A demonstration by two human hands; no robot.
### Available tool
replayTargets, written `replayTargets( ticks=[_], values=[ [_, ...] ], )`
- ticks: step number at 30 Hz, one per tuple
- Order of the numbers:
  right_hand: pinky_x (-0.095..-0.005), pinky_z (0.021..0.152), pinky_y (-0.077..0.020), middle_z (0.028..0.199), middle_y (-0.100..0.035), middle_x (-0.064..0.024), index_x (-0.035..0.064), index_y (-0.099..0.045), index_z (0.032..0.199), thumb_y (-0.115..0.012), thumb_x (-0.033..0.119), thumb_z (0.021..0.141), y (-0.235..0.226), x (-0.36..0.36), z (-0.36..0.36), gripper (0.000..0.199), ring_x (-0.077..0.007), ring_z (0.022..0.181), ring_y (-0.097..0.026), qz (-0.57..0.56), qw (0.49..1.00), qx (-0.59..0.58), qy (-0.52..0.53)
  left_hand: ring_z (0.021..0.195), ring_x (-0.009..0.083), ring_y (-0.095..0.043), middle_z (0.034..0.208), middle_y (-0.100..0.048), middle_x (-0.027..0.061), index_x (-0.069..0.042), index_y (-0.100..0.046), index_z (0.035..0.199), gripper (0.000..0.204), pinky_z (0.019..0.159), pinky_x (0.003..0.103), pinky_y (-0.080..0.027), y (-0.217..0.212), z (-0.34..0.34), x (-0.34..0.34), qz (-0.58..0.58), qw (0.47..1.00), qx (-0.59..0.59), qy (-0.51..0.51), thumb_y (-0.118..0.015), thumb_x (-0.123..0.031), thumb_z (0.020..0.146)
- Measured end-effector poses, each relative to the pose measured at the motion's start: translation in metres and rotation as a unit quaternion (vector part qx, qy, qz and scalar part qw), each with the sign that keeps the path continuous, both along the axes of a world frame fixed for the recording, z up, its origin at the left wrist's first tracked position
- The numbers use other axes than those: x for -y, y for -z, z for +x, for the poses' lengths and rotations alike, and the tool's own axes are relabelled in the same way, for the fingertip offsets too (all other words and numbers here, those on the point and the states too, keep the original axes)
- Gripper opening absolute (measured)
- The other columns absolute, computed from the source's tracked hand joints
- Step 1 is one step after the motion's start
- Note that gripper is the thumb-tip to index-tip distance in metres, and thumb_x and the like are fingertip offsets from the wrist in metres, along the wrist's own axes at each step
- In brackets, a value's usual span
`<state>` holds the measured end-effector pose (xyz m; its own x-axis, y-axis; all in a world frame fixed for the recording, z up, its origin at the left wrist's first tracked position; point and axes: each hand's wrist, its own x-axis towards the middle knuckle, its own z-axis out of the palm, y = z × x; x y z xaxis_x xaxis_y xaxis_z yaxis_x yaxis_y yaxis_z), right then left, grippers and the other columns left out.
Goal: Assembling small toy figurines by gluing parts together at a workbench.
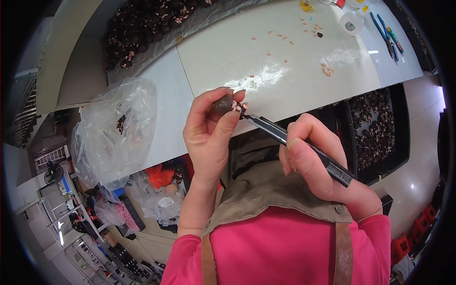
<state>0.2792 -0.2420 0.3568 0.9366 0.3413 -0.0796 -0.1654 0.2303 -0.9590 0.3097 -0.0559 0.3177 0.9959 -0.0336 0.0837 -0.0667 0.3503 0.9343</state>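
Above the near edge of the white table, my left hand [209, 128] pinches a small dark brown rounded piece [221, 106] with pink and black parts at one end; its exact kind cannot be made out. My right hand [316, 152] is closed around a black and grey utility knife [273, 131], held at a slant. The knife's tip is at the pink end of the piece, close to my left thumb. Whether it touches there is too small to tell. My fingers cover part of the piece.
Many similar brown and pink pieces [142, 28] lie heaped at the far left. A black tray [375, 128] at right holds more. Pink scraps [327, 70] dot the white table [213, 57]. Pliers [385, 34] and a white bottle [351, 23] are far right; a clear plastic bag [116, 128], left.
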Motion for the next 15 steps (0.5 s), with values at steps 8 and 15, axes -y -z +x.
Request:
replayTargets(
  ticks=[8,15],
  values=[
    [-0.0243,0.052,-0.0358,0.062,-0.036,0.0006,0.0083,-0.039,0.080,-0.045,0.029,0.095,0.003,-0.009,0.001,0.027,-0.0102,0.055,-0.040,0.148,0.981,-0.122,0.041,0.103,0.0225,-0.059,0.110,-0.052,0.0093,0.000,-0.051,0.110,0.028,0.090,0.033,-0.049,0.012,-0.003,0.006,0.059,0.992,0.095,-0.064,-0.059,0.005,0.083],
    [-0.0248,0.058,-0.0336,0.064,-0.031,0.0016,0.0100,-0.037,0.078,-0.046,0.031,0.095,0.000,-0.011,0.005,0.028,-0.0101,0.057,-0.036,0.200,0.951,-0.223,0.079,0.102,0.0215,-0.059,0.112,-0.054,0.0104,-0.002,-0.051,0.112,0.031,0.090,0.033,-0.048,0.019,-0.006,0.006,0.051,0.992,0.083,-0.086,-0.060,0.006,0.083]
  ],
)
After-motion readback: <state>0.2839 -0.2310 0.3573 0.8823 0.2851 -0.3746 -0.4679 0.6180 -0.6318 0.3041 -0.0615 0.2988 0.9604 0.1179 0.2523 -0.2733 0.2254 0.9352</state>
